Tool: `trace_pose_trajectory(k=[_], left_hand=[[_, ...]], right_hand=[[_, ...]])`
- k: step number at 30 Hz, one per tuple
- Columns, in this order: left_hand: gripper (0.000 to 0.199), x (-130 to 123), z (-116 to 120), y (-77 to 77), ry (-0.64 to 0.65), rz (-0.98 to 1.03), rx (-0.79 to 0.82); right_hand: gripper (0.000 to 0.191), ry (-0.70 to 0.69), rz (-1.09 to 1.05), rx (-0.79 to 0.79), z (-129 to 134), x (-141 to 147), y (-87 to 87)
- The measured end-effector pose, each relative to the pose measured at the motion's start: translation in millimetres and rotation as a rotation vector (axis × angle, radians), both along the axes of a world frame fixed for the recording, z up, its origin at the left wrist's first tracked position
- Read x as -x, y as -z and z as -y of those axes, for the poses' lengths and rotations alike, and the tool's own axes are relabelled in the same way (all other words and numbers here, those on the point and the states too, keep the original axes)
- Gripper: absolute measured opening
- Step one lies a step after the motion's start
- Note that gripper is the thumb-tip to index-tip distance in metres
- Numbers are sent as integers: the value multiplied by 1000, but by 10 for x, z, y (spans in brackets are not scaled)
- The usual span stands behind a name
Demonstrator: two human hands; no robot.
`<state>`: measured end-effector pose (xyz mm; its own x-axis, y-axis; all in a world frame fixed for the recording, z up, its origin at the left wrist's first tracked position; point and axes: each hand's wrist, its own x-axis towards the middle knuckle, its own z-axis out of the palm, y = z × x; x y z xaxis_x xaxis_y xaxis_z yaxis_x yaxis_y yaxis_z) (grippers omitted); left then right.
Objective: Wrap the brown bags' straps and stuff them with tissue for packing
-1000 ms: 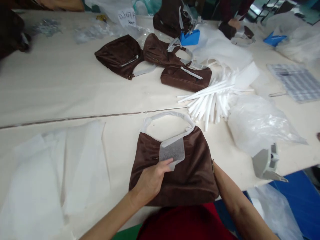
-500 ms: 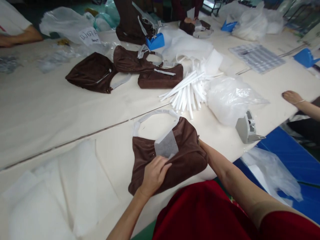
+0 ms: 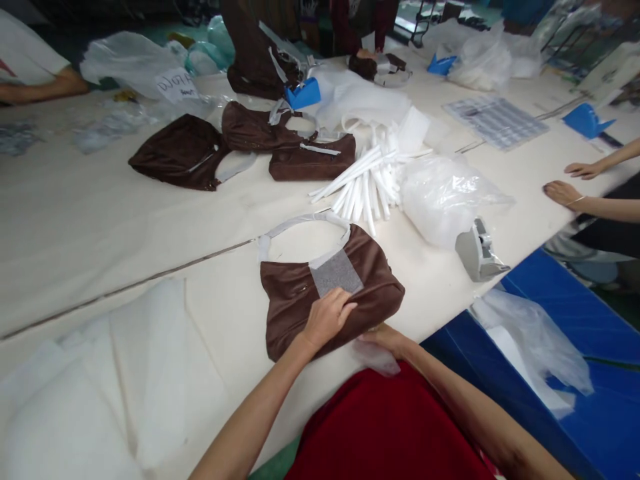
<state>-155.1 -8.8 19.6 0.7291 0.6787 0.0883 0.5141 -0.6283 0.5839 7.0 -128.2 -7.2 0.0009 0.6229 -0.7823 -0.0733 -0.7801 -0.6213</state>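
The right hand [image 3: 384, 340] has swung in to pinch a limp scrap of clear film [image 3: 376, 358] at the near edge of a light, floppy brown suede shoulder bag [image 3: 290, 300] on the white-covered table [image 3: 100, 200], the left hand [image 3: 327, 319] spread flat, steadying its soft body.

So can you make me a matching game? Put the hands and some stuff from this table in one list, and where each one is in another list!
Things:
1. left hand
2. right hand
3. grey mesh patch
4. white rods

Places:
A. at the near edge of the brown bag, by a scrap of clear film
B. in a pile beyond the bag
C. on the bag's lower part
D. on the bag's top edge, near its white handle

Pairs: 1-C, 2-A, 3-D, 4-B
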Motion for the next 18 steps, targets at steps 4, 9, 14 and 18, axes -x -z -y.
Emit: trace_pose_trajectory(k=[4, 9, 14, 18], left_hand=[[41, 177, 214, 70, -73, -37, 135], [53, 648, 364, -111, -307, -280, 144], [54, 614, 556, -144, -267, -572, 98], [35, 489, 386, -120, -257, -643, 18]], right_hand=[[26, -359, -68, -31, 471, -530, 36], [28, -508, 631, -418, 536, -1210, -198], [58, -814, 1089, -987, -168, -973, -359], [40, -1039, 1291, -1018, -659, -718, -248]])
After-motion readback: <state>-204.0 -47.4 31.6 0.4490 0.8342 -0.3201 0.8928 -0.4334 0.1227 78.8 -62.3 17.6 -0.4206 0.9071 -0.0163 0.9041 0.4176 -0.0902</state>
